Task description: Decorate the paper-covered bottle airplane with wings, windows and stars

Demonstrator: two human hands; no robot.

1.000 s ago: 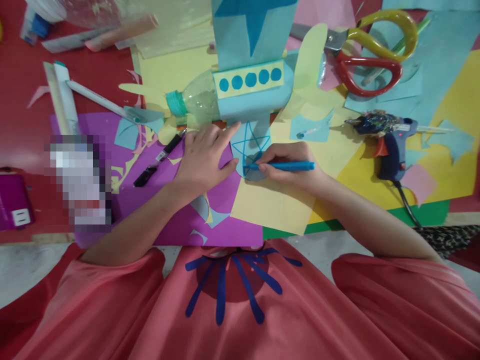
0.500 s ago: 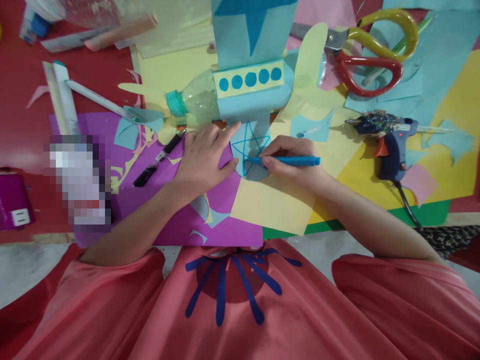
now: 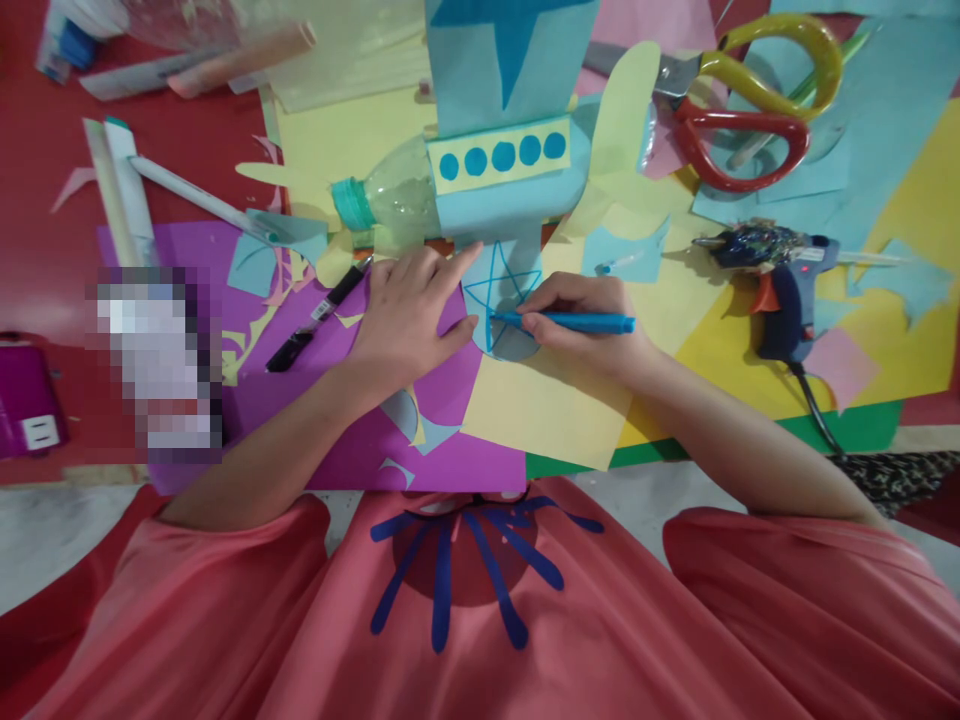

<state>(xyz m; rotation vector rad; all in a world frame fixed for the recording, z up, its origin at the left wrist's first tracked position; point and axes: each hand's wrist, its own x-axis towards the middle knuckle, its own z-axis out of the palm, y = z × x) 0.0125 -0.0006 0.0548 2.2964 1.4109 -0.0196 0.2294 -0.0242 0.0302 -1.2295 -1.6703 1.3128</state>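
Note:
My right hand (image 3: 589, 320) is closed around a blue marker (image 3: 592, 322), whose tip touches a star outline on a light-blue paper wing (image 3: 517, 345). This wing sticks out from under a plastic bottle (image 3: 401, 200) wrapped in light-blue paper, with a teal cap and a yellow strip of blue dots. On the far side, another light-blue wing (image 3: 469, 80) bears a filled blue star. My left hand (image 3: 412, 310) lies flat with its fingers spread, forefinger and thumb at the near wing's left edge. A black pen (image 3: 319, 315) rests just left of that hand.
Scissors (image 3: 742, 125) with yellow and red handles lie at the back right. A blue glue gun (image 3: 784, 290) with a cord is on the right. Paper scraps cover a purple sheet (image 3: 360, 450) and a yellow sheet (image 3: 847, 370). At left is a purple box (image 3: 28, 395).
The marker's tip has shifted very slightly inside the star outline, and its back end has moved a little left. My left hand stays in place.

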